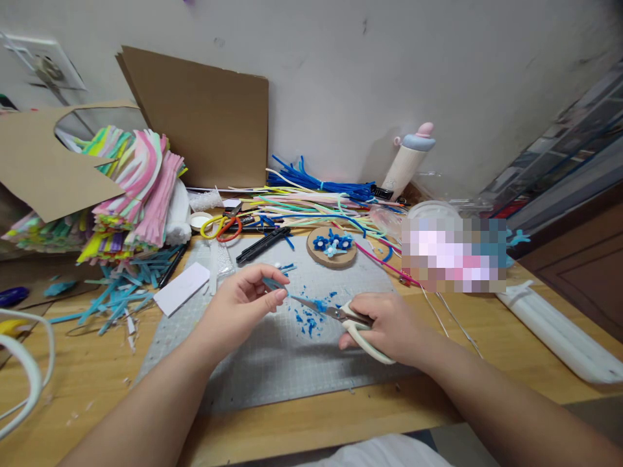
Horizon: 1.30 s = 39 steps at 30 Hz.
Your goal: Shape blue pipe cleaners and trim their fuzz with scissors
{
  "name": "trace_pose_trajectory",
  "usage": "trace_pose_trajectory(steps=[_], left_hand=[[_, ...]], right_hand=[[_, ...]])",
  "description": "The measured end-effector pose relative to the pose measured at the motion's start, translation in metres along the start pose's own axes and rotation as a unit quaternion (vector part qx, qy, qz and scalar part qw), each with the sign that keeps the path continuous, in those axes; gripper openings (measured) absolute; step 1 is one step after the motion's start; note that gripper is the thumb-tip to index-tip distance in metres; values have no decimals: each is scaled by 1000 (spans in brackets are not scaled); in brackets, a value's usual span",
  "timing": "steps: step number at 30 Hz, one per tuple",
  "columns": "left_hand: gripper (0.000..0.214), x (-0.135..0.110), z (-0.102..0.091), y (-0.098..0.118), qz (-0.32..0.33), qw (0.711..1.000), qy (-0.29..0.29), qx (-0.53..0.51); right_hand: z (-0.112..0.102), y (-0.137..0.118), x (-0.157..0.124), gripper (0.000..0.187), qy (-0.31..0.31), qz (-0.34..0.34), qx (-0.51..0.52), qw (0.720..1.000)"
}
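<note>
My left hand (246, 301) is closed in a pinch on a short light-blue pipe cleaner (273, 283), over the cutting mat. Cream-handled scissors (370, 347) are in my right hand (394, 324), fingers through and around the handles. Their blade tips point left, close to my left fingertips. Bits of blue fuzz (309, 321) lie scattered on the grey cutting mat (272, 370) below the blades. Behind the hands, a round cardboard disc (321, 258) carries small blue flowers (333, 242) with white centres.
A bundle of dark-blue pipe cleaners (311, 178) and many coloured ones lie along the wall. Yellow-red scissors (221, 227), a black pen (263, 245) and a white card (182, 288) sit behind my left hand. Left are pastel bundles (146, 194); a bottle (409, 159) stands at the back.
</note>
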<state>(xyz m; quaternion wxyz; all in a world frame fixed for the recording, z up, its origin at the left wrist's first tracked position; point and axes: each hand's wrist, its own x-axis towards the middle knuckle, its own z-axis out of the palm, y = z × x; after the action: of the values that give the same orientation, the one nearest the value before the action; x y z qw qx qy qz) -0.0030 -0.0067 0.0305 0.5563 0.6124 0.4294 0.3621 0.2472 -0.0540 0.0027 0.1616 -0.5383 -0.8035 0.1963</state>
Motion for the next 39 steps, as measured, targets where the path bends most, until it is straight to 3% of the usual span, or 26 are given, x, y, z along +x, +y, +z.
trace_pose_trajectory(steps=[10,15,19,26,29,33,36,39], left_hand=[[16,-3,-2,6,-48,999,-15,10],[17,-3,-3,3,10,997,-19,70],[11,-4,-1,3,58,987,-17,149],[16,-3,0,7,-51,992,-30,114],[13,-3,-1,9,-66,993,-42,92],[13,-3,-2,10,-66,992,-50,99],[13,-3,-3,9,-63,992,-46,99],[12,-2,-4,9,-44,995,-37,85]], right_hand=[[-3,-3,1,46,-38,30,36,998],[-5,-3,1,45,-71,30,77,994],[-6,-3,2,46,-60,14,59,996],[-5,-4,2,45,-26,-14,0,1000],[-3,-6,2,44,-28,-12,13,999],[-5,-3,3,43,-43,38,60,997],[-10,8,3,42,-17,103,86,991],[-15,15,4,39,11,116,67,991]])
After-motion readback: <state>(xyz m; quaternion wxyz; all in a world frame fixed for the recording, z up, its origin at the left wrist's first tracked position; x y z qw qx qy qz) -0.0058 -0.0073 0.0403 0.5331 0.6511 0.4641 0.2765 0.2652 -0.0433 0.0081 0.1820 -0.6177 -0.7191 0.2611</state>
